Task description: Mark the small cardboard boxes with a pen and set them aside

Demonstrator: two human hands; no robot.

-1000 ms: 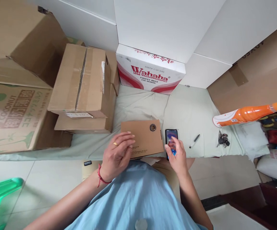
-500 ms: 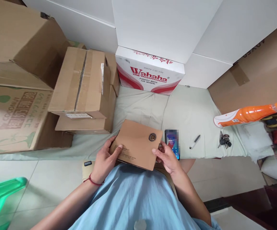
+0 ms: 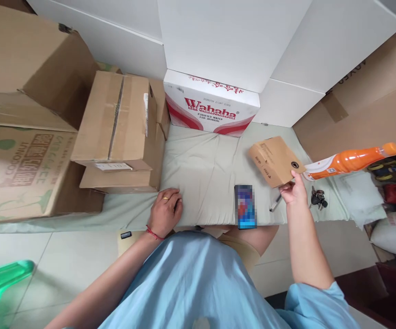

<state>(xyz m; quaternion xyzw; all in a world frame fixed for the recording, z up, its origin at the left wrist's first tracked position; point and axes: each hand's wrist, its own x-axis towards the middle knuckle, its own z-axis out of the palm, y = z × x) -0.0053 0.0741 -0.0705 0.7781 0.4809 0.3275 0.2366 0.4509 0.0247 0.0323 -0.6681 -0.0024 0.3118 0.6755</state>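
My right hand (image 3: 293, 188) grips a small brown cardboard box (image 3: 276, 157) by its near right corner. The box is tilted, with dark print and a round black mark on it. It is held over the right part of the cloth-covered surface, close to an orange-capped bottle (image 3: 351, 162). Just below it lies a pen (image 3: 275, 203), partly hidden, and to the right of my wrist a bunch of keys (image 3: 318, 198). My left hand (image 3: 165, 211) rests on the front edge of the cloth, fingers loosely curled, nothing visible in them. Between my hands lies a phone (image 3: 246, 206).
Stacked cardboard boxes (image 3: 115, 119) and a coconut carton (image 3: 23, 169) stand on the left. A white and red Wahaha carton (image 3: 211, 107) leans at the back against white panels. At right is a large carton (image 3: 365, 91). A green plastic stool (image 3: 6, 278) is on the floor.
My right hand has carried the small box from in front of me to the far right. My left hand has let go of it and now rests on the cloth.
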